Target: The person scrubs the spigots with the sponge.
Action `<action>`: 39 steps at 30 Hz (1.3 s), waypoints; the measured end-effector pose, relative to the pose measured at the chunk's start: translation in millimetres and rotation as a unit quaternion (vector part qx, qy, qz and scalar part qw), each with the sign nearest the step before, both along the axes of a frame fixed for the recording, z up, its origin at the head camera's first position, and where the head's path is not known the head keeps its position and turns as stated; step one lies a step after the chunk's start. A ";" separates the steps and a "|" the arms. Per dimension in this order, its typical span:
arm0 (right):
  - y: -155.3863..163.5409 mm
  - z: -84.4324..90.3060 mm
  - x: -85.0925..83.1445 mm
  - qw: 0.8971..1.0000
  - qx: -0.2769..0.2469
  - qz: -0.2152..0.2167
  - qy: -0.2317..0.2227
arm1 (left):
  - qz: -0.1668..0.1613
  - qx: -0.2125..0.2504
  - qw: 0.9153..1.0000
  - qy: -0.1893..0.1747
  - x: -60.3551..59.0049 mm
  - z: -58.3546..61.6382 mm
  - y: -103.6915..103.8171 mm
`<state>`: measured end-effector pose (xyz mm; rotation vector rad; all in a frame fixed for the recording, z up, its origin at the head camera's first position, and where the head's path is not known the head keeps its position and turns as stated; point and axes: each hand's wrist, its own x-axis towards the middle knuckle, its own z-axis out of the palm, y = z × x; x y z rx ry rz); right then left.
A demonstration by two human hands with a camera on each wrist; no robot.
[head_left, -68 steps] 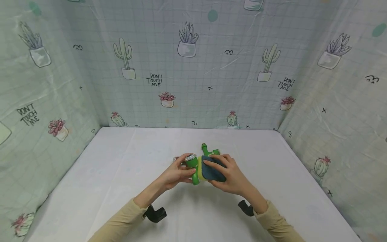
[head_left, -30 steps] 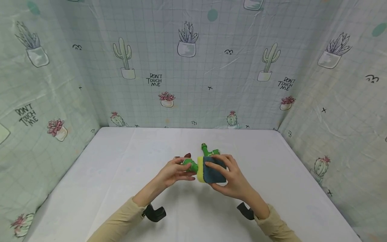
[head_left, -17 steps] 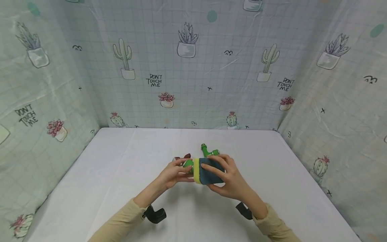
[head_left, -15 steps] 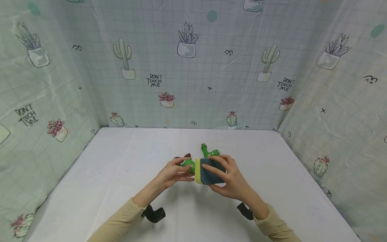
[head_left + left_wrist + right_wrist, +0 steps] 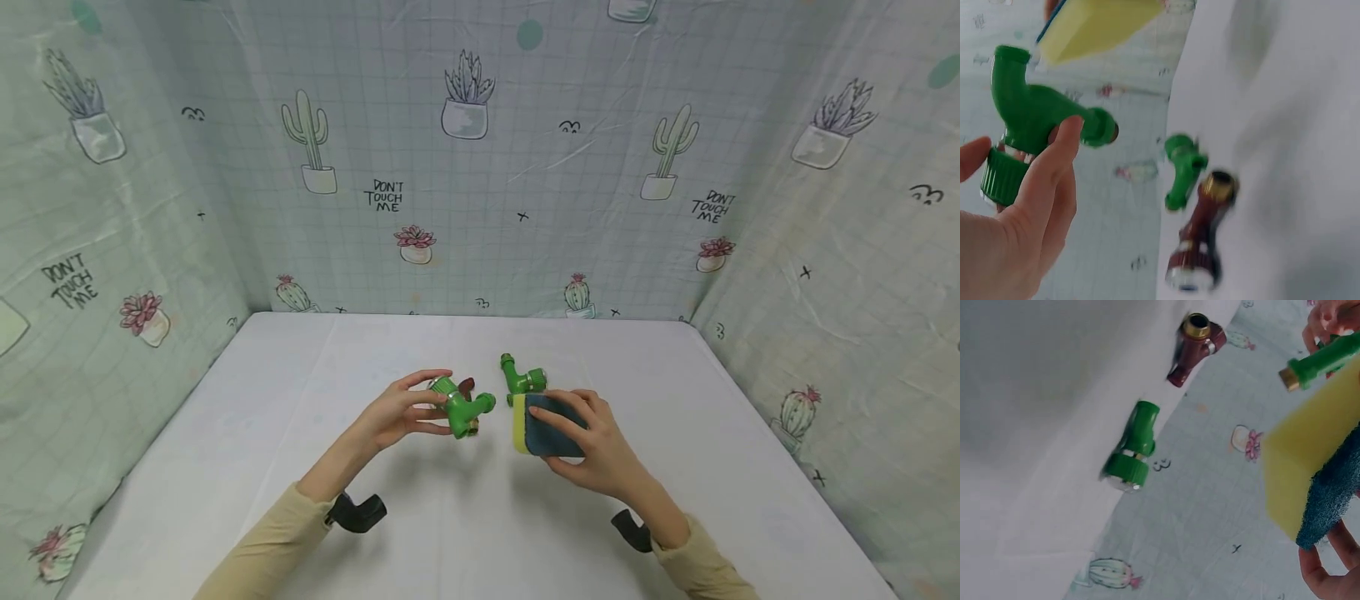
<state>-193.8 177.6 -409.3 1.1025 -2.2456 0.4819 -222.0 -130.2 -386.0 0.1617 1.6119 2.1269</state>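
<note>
The left hand is raised over the middle of the table, thumb and fingers curled round a green elbow fitting, pinching it by its ribbed collar; in the left wrist view the fingers lie across the fitting's body, its narrow brass-tipped end pointing away from the palm; the right hand is just beside it, apart from it, gripping a yellow sponge with a dark blue scouring face, fingers spread over the blue side and the yellow edge turned toward the fitting; a gap shows between sponge and fitting; on the table behind the hands, toward the far edge, lie a second green fitting and a dark red fitting with a brass end, near each other but not touching; a cactus-print cloth hangs round the table's far and side edges.
</note>
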 end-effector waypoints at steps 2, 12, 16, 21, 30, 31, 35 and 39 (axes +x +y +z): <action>5.3 -3.1 -0.3 1.000 -0.002 -0.006 -0.006 | -0.011 -0.014 1.000 0.008 -4.9 0.5 -12.7; 26.3 -12.8 -1.0 0.999 -0.013 -0.032 -0.020 | -0.069 -0.119 0.990 0.027 -37.8 -17.0 -83.5; 32.2 -15.7 -3.0 0.999 -0.013 -0.042 -0.019 | -0.082 -0.135 0.988 -0.007 -50.5 -28.0 -102.6; 38.9 -18.5 -5.0 0.998 -0.012 -0.052 -0.018 | -0.098 -0.143 0.984 -0.046 -65.3 -41.7 -116.8; 42.2 -16.2 -3.4 0.998 -0.015 -0.058 -0.031 | -0.071 -0.182 0.977 -0.087 -84.4 -49.2 -121.1; 41.9 -16.0 -3.3 0.998 -0.015 -0.058 -0.032 | -0.066 -0.189 0.976 -0.088 -86.8 -50.3 -120.6; 40.9 -16.4 -3.9 0.998 -0.016 -0.057 -0.033 | -0.049 -0.220 0.971 -0.077 -96.0 -54.0 -118.9; 39.8 -17.7 -5.1 0.998 -0.021 -0.053 -0.037 | -0.028 -0.258 0.964 -0.061 -100.1 -53.4 -116.6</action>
